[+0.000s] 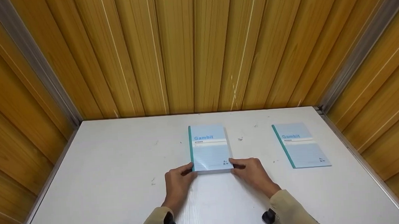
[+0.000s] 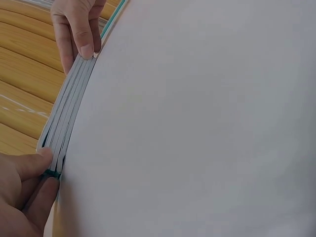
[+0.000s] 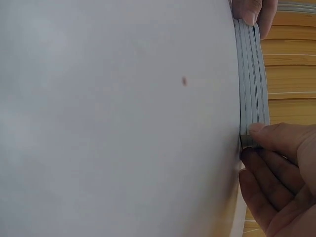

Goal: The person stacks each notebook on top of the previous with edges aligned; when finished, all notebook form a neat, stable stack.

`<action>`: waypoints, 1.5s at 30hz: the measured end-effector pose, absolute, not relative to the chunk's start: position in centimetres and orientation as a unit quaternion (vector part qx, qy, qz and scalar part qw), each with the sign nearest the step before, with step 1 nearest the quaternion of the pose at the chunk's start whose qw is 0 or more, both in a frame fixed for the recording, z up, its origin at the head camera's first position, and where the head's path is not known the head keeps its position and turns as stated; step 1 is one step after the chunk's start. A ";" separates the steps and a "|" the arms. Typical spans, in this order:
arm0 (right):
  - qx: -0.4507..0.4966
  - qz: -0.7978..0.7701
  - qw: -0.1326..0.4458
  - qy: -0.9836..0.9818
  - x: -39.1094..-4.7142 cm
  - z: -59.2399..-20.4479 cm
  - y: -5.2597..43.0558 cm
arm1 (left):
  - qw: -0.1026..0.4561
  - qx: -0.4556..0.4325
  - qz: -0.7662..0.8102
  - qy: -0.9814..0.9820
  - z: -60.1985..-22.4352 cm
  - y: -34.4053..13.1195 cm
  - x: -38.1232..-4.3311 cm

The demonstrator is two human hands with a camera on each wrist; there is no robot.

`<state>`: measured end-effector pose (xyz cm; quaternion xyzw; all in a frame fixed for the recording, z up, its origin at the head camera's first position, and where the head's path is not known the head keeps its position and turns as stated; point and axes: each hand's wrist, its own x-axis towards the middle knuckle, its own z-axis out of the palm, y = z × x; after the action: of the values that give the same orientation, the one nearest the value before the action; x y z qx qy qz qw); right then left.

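Observation:
A stack of several light blue notebooks (image 1: 209, 154) with teal spines lies on the white table (image 1: 121, 186), "Gambit" printed on the top cover. At its near left corner, my left hand (image 1: 178, 184) holds the stack between thumb and fingers. My right hand (image 1: 253, 175) grips the near right corner the same way. The left wrist view shows the page edges of the notebooks (image 2: 69, 113), with the left thumb on the near face by the spines. In the right wrist view, the right thumb rests on the near face of the stack (image 3: 252, 79), fingers around the side.
A single matching notebook (image 1: 302, 147) lies flat to the right of the stack, apart from it. Wood-patterned panels (image 1: 192, 50) stand behind the table and at both sides, with grey metal posts (image 1: 40, 63) at the corners.

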<state>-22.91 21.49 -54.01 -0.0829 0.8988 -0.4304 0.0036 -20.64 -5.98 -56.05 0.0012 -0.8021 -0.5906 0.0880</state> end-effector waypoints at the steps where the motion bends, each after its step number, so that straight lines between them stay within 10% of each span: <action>1: -0.083 -0.431 0.003 0.898 -22.9 -54.0 21.5 | 0.089 0.001 -0.591 -0.802 -56.0 -6.0 -20.6; 45: -0.111 -0.477 0.026 0.872 -23.1 -54.2 22.5 | 0.099 -0.007 -0.590 -0.801 -56.2 -6.4 -20.4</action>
<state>-23.08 22.51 -54.18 -0.1108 0.8717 -0.4767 0.0258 -20.44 -6.41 -56.22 -0.0067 -0.8011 -0.5902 0.0990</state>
